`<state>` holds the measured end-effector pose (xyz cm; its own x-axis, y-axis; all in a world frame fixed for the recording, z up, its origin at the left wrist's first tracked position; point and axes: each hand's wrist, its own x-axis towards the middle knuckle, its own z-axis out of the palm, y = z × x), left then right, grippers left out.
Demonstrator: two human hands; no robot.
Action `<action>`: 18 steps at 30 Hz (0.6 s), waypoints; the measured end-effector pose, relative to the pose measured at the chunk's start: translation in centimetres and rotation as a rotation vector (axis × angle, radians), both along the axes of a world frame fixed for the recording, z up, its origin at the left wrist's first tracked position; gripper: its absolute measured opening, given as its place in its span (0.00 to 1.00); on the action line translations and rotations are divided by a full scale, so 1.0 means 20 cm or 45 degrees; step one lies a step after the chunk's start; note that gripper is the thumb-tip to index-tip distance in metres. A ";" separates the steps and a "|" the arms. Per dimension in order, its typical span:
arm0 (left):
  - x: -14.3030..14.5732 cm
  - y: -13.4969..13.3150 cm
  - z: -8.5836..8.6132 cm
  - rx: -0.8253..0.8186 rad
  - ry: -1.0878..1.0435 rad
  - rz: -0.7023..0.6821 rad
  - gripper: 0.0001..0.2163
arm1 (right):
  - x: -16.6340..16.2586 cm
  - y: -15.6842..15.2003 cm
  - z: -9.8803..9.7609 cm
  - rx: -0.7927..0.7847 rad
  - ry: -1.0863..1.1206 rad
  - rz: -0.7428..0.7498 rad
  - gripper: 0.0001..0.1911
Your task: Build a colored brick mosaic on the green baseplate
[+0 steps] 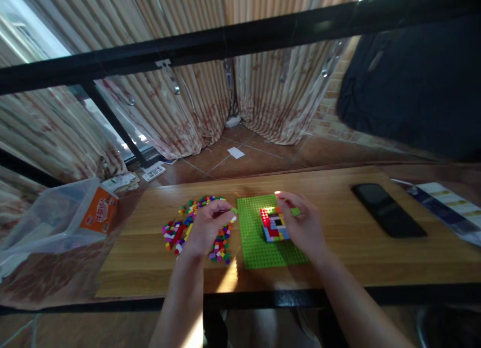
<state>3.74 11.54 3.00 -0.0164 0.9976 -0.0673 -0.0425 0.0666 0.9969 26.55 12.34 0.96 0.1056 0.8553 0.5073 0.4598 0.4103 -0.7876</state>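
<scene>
A green studded baseplate [251, 248] lies on the wooden table. On it stands a low, walled block of toy bricks [271, 224] in red, blue, yellow and other colours. My right hand [306, 230] reaches over the block's right side, its thumb and fingers bent together near the back edge; anything between them is too small to make out. Left of the plate, my left hand [208, 227] hovers over the loose bricks [176, 233]. Its thumb and forefinger pinch a small light-coloured brick [234, 211], held near the plate's left edge. My left hand hides part of the pile.
A black phone [389, 210] lies on the table's right side, beside a printed sheet or packet [451, 208]. To the left is a clear plastic bin [56, 218] with an orange label. A black bar [225, 40] crosses in front of the curtains [188, 102].
</scene>
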 end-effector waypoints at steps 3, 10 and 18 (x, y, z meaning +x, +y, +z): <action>0.15 -0.02 0.01 -0.171 -0.421 -0.139 0.12 | -0.07 -0.06 0.04 -0.075 -0.002 0.386 0.11; 0.27 -0.04 -0.03 -0.358 -0.743 -0.225 0.14 | -0.04 -0.07 0.06 -0.137 0.138 0.655 0.11; 0.33 -0.05 -0.03 -0.390 -0.707 -0.241 0.10 | 0.06 -0.05 0.04 -0.283 0.108 0.563 0.08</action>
